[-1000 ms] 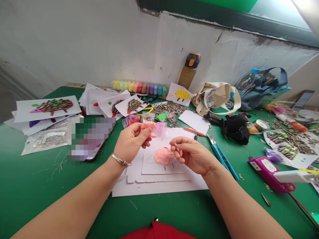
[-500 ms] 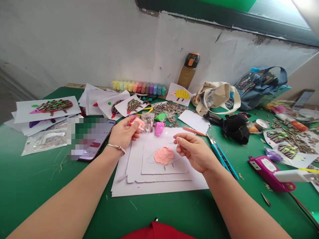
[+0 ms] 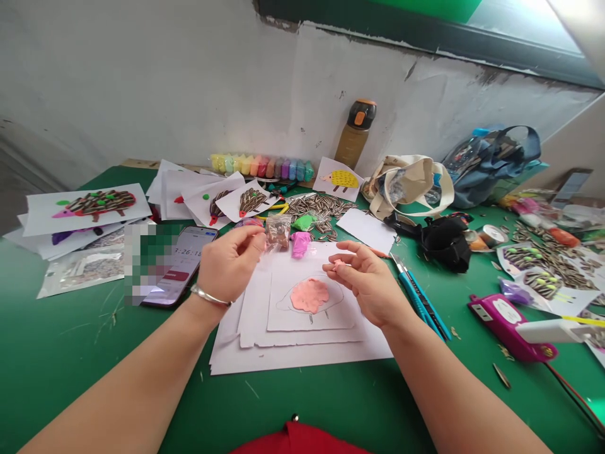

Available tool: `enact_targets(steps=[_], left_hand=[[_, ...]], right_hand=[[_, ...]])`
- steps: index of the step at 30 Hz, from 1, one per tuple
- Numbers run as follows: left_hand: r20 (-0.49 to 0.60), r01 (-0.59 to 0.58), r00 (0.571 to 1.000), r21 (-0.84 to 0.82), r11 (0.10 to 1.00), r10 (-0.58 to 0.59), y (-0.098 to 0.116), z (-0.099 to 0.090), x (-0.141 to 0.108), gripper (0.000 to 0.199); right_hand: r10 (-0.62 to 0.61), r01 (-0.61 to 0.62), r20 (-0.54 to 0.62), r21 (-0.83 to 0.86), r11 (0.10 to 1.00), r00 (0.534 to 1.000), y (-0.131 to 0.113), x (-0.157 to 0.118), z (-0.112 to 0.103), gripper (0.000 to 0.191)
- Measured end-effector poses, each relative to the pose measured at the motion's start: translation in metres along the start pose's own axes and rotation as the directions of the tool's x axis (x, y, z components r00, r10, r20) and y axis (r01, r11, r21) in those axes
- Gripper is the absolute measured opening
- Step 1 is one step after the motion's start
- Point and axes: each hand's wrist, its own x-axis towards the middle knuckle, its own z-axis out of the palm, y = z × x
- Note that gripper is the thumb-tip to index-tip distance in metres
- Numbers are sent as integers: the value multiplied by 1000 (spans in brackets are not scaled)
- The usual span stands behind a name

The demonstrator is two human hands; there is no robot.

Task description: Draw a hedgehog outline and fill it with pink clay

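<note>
Pink clay makes one flat patch [image 3: 309, 295], lying on the one drawing [image 3: 286, 320] between two hands. The right hand [image 3: 368, 284] pinches one small pink bit [image 3: 337, 266]. The left hand [image 3: 227, 265] has its fingers curled in; I cannot tell if they hold anything. Near it are one phone [image 3: 182, 268], one brown packet [image 3: 278, 231], one purple lump [image 3: 300, 244] and one green lump [image 3: 305, 222]. One bottle [image 3: 352, 135] is behind.

Both the left forearm [image 3: 127, 372] and the right forearm [image 3: 449, 372] are reaching forward and angling inward. The left hand [image 3: 229, 261] is curling, its thumb and index finger closing together; apart from it, the right hand [image 3: 366, 277] is pinching, its upper fingers arching.
</note>
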Motion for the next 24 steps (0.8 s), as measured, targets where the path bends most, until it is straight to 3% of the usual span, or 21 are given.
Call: enact_targets(steps=[3, 6, 7, 9, 11, 13, 15, 17, 21, 24], left_hand=[[211, 59, 978, -251, 966, -5, 13, 9, -12, 26], [418, 270, 906, -458, 847, -63, 23, 18, -22, 32], [493, 385, 864, -510, 770, -105, 26, 20, -25, 35], [657, 612, 736, -545, 574, -162, 30, 24, -30, 41], [784, 756, 607, -517, 402, -132, 34, 26, -33, 44], [832, 805, 550, -508, 307, -67, 37, 27, -35, 40], [827, 802, 561, -531, 274, -38, 37, 26, -36, 35], [806, 782, 590, -553, 288, -54, 36, 26, -37, 33], [764, 726, 640, -568, 388, -79, 32, 30, -38, 33], [723, 670, 684, -572, 473, -96, 32, 32, -37, 33]], right_hand=[[-16, 16, 37, -6, 1000, 999, 2, -1, 3, 38], [-73, 75, 35, -43, 996, 997, 3, -5, 9, 33], [-107, 109, 25, -65, 992, 994, 3, -8, 12, 29], [-194, 194, 14, -145, 970, 981, 4, -14, 18, 23], [-292, 294, 47, -261, 920, 955, 5, -21, 25, 24], [-383, 404, 131, -373, 835, 914, 6, -26, 31, 30], [-468, 498, 186, -450, 741, 864, 8, -28, 33, 37], [-487, 506, 179, -497, 705, 855, 10, -27, 34, 41], [-290, 289, 63, -419, 860, 955, 12, -21, 35, 40], [-73, 101, 144, -200, 975, 987, 9, -19, 36, 33]])
